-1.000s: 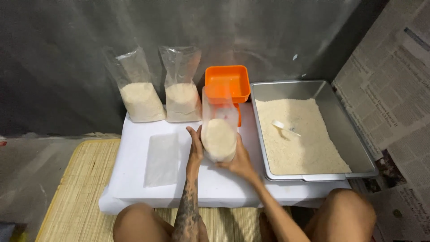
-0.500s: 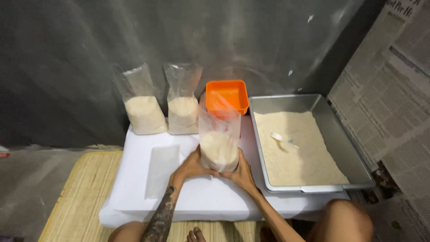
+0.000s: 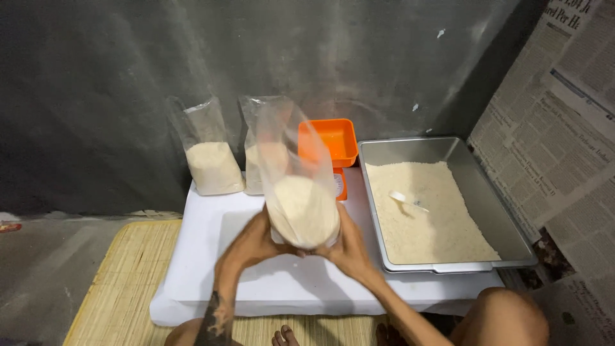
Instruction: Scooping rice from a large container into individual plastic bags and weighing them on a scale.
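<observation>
At far left, against the dark wall, two filled clear bags of white grain (image 3: 211, 168) stand upright on the white tabletop (image 3: 205, 256), the second one (image 3: 256, 170) partly hidden. Just right of them, both hands lift a third clear plastic bag (image 3: 301, 208) above the table's middle, tilted so its round base faces the camera. The left hand (image 3: 253, 247) and right hand (image 3: 349, 247) cup that loaded base from either side, fingers curled against it, not spread. Its film looks thin, slippery and limp above the grain, the bottom probably dense and heavy; underneath is the safest hold. Behind sits an orange scale tray (image 3: 328, 141); at right, a metal pan (image 3: 506, 224) of grain with a white scoop (image 3: 403, 200).
</observation>
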